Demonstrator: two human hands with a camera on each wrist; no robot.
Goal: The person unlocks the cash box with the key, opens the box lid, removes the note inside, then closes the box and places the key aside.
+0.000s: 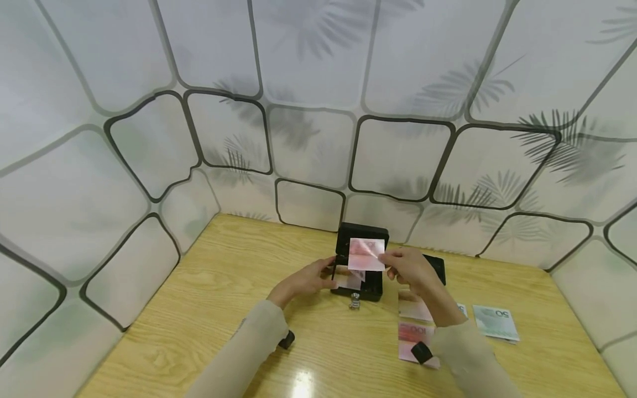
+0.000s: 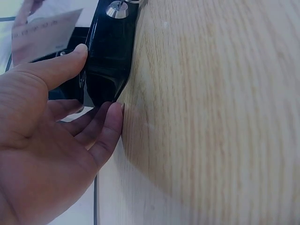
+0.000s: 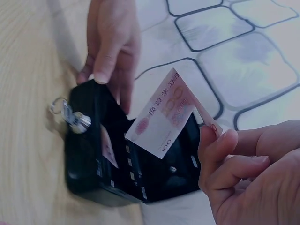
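A black cash box (image 1: 359, 294) with its lid raised stands toward the back of the table. My left hand (image 1: 303, 280) grips its left side, the thumb (image 2: 75, 58) on the rim and the fingers low against the outer wall. Over the box my right hand (image 1: 412, 270) pinches a pink 100 banknote (image 1: 362, 258) between thumb and fingers; in the right wrist view the note is folded. Inside the box lies another pinkish banknote (image 3: 108, 147). Keys (image 1: 354, 301) hang from the lock (image 3: 80, 123) on the front wall.
Pink banknotes (image 1: 409, 334) lie on the table under the right forearm. Farther right are green 50 banknotes (image 1: 496, 321). A black object (image 1: 436, 267) sits behind the right hand. A patterned wall (image 1: 308, 204) borders the table's back.
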